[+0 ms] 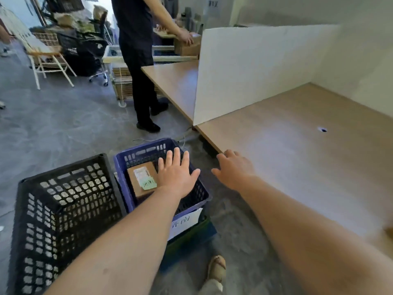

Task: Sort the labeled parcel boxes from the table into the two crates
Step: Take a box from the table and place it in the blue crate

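Note:
A brown parcel box (139, 179) with a white label and a green sticker lies inside the blue crate (129, 188) on the floor. My left hand (176, 173) hovers over that crate with fingers spread flat, just right of the box and holding nothing. A black crate (63, 211) stands to the left of the blue one, and I see nothing in it. My right hand (235, 169) is at the near corner of the wooden table (297, 150), fingers loosely bent, holding nothing.
A white divider board (244, 69) stands upright across the table. Beyond it a person in dark clothes (138, 60) handles brown boxes (188, 46). A paper label (185, 224) hangs on the blue crate's front. My foot (217, 269) is on the grey floor.

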